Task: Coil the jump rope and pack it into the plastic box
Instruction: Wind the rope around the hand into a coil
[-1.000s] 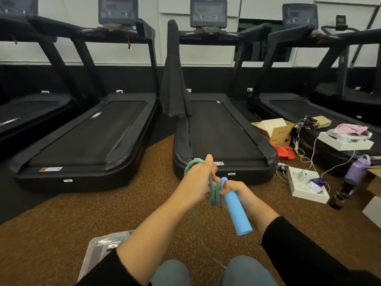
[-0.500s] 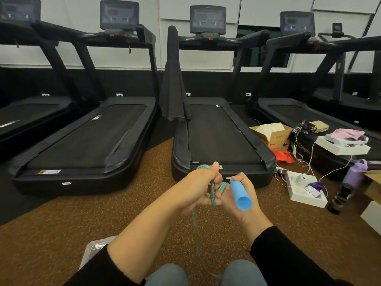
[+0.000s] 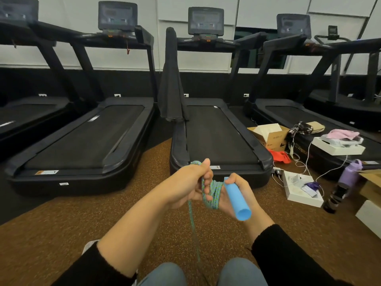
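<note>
Little of the plastic box [image 3: 89,246] shows: a pale corner on the floor at the lower left, the rest behind the left forearm. The jump rope [image 3: 214,193] is held up in front of the knees, between both hands. Its green braided cord is wound in several turns round the fingers of the right hand [image 3: 246,194]; the exact number is hard to count. That hand also curls round the one blue foam handle [image 3: 237,201] in view. The left hand [image 3: 185,184] is closed tight on the cord, thumb on top. One strand [image 3: 192,221] drops between the knees, and its end cannot be made out. Beyond stand at least four treadmills [image 3: 218,139], the leftmost cut off by the frame edge. One dark cloth [image 3: 171,85] hangs from a rail. At the right are one open cardboard box [image 3: 270,137] and one purple bottle [image 3: 350,174].
</note>
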Demonstrator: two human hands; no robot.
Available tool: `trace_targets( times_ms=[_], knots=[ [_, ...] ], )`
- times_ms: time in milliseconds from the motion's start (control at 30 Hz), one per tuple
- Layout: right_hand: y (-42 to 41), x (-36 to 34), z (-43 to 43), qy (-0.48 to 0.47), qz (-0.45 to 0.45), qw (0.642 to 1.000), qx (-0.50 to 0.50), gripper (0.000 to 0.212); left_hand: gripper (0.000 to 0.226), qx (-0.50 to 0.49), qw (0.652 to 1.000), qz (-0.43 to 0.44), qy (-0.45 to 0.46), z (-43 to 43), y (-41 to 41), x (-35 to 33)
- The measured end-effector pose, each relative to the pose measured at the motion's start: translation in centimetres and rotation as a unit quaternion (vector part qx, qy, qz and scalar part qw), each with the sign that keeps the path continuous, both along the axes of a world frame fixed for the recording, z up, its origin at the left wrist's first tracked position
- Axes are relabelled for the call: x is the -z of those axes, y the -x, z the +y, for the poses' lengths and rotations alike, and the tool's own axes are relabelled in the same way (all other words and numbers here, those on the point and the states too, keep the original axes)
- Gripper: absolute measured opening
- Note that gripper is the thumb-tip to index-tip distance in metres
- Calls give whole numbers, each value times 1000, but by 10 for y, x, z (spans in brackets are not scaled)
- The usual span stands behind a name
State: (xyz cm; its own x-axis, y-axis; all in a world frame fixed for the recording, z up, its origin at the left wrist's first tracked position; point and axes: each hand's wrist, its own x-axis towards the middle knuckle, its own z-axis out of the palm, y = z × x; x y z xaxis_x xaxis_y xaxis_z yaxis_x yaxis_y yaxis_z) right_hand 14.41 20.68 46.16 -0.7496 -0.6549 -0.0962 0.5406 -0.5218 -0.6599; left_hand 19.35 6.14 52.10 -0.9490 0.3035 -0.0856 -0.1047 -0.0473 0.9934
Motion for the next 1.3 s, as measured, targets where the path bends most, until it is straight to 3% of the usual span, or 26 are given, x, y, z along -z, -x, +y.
trace_targets(
  times_ms=[133,200,300,633,867,1100,1200,1300],
  knots=[
    [0,4,-7,-15,70,997,-34,24,45,0,1000,6,16,0,3,-3],
    [0,8,-8,-71,119,989,-56,20,44,4,1000,8,16,1,4,-4],
    [-4,11,-8,-161,226,953,-124,36,41,-13,1000,14,9,-4,7,-13],
    [-30,0,-19,-146,315,908,-235,27,40,-12,998,-53,-42,-18,25,-18],
    [-35,-7,-7,-125,323,920,-185,28,36,-9,953,-178,-245,-24,36,2],
    [-36,-10,3,-139,335,922,-139,28,36,-90,936,-178,-291,-23,48,14],
    [-36,-14,3,-141,332,926,-114,32,36,-109,948,-178,-241,-17,47,23],
    [-33,-20,6,-133,295,943,-80,40,42,-73,982,-161,-63,-8,36,31]
  ],
)
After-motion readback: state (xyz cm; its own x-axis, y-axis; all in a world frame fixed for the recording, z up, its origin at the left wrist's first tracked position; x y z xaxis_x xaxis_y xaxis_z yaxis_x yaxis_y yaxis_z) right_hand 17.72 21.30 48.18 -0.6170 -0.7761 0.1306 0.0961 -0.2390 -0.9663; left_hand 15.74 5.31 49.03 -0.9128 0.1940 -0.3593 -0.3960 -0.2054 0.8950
